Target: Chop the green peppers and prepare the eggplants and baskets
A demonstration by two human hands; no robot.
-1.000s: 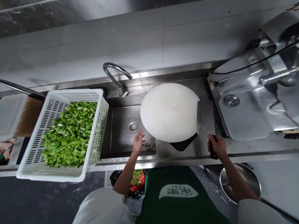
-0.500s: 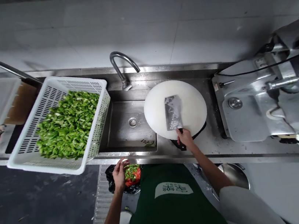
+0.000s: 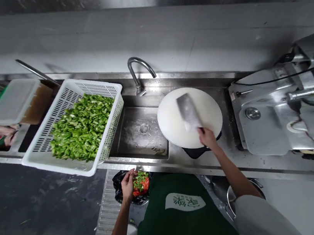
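Note:
My right hand (image 3: 207, 138) grips the dark handle of a cleaver (image 3: 189, 111). The broad blade is over the round white cutting board (image 3: 169, 125), angled up and to the left; whether it touches the board I cannot tell. My left hand (image 3: 128, 183) hangs in front of the counter edge, fingers loosely stretched out and holding nothing. Below it, a bin lined with a black bag (image 3: 122, 194) contains red and green vegetable scraps (image 3: 141, 183).
A white perforated basket (image 3: 87, 170) full of chopped green peppers (image 3: 84, 127) stands left of the sink (image 3: 135, 126). Above the sink curves a faucet (image 3: 139, 60). Further left is a lidded plastic container (image 3: 16, 101); at right, a steel basin (image 3: 264, 133).
The cleaver has turned on the board, its handle end swinging right with my right hand. The view has shifted a little left. My left hand stays near the bin.

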